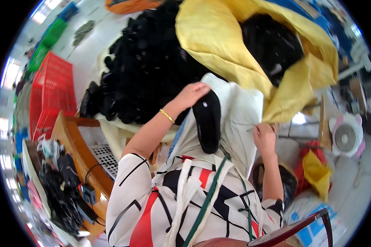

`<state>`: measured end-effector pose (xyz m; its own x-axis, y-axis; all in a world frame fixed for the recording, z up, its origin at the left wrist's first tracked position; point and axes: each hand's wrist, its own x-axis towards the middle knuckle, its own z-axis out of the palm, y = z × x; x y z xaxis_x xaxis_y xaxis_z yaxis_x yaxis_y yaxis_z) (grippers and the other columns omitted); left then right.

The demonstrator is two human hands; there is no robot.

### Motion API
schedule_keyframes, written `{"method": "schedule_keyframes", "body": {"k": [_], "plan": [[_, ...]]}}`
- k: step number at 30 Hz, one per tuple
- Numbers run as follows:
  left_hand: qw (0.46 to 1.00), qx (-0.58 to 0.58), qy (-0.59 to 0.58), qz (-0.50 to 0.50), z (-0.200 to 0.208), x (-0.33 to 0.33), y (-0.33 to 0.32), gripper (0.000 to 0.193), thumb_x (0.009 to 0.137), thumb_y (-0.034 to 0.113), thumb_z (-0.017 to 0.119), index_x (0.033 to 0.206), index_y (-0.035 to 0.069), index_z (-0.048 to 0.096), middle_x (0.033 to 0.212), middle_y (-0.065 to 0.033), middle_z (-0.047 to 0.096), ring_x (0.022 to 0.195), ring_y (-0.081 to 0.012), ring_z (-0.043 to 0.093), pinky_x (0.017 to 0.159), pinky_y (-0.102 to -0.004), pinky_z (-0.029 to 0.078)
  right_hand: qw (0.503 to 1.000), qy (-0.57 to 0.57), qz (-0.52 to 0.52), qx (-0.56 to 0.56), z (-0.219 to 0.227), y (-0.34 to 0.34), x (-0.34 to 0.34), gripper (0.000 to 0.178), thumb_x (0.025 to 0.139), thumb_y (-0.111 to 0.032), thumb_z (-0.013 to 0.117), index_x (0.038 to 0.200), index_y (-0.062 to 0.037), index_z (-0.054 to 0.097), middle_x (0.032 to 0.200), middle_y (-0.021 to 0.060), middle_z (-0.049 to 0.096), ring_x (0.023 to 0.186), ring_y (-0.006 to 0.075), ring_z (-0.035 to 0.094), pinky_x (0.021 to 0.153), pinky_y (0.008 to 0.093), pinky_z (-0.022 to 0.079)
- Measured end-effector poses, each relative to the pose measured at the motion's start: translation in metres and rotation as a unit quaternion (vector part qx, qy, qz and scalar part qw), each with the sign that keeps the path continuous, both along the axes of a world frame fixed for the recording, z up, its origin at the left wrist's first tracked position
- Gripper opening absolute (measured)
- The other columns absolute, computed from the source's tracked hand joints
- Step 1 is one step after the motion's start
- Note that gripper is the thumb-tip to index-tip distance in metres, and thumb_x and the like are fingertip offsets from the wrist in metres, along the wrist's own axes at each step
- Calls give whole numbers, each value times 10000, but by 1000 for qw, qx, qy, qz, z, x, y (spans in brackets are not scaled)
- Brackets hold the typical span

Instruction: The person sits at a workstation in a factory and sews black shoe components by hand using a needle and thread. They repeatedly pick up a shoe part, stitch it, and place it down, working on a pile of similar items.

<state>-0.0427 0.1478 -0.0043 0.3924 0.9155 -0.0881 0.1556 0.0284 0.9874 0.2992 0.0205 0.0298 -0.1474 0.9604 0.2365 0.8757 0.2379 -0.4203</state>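
Note:
My left hand (193,94), with a gold bracelet at its wrist, is closed on the upper end of a flat black shoe (208,123) that bears a small white label. The shoe hangs lengthwise over the pale cloth (241,111) on my lap. To the right, my right hand (264,136) has its fingers pinched together at the cloth's edge. A thin dark tip shows beside these fingers, too small to name. Beyond my left hand rises a large heap of black shoe-like pieces (146,61).
A yellow sack (214,33) with black pieces inside stands at the far right. Red crates (51,90) and a wooden frame (82,158) are to the left. A small white-and-pink fan (345,136) and a yellow cloth (316,169) lie on the right side.

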Motion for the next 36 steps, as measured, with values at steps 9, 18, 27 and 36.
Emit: {"method": "schedule_keyframes", "body": {"k": [9, 18, 27, 36], "plan": [[984, 115, 98, 94, -40, 16, 9, 251, 1003, 202, 541, 1106, 7, 662, 1022, -66, 675, 945, -140, 604, 866, -278, 471, 977, 197, -11, -78, 2, 34, -38, 81, 864, -68, 656, 920, -12, 669, 881, 132, 663, 760, 295, 650, 673, 383, 528], [957, -48, 266, 110, 18, -5, -24, 396, 906, 410, 674, 886, 18, 621, 700, -101, 601, 618, -219, 564, 604, -333, 464, 951, 266, 41, -155, -5, 88, -102, 165, 898, -159, 664, 998, -28, 655, 877, 135, 631, 760, 274, 631, 675, 374, 509], [986, -29, 149, 67, 16, 6, -27, 234, 787, 116, 782, 869, 39, 577, 738, -40, 562, 651, -132, 526, 598, -276, 447, 938, 282, 76, -188, -17, 99, -139, 211, 833, -112, 731, 992, -30, 620, 896, 132, 618, 792, 290, 623, 700, 387, 508], [965, 157, 183, 107, 8, 20, -44, 199, 773, 67, 753, 932, 53, 635, 807, -99, 609, 692, -263, 591, 606, -355, 484, 968, 225, 90, -68, -33, 80, -134, 215, 782, -73, 751, 963, -52, 638, 820, 128, 577, 757, 316, 592, 642, 404, 493]]}}
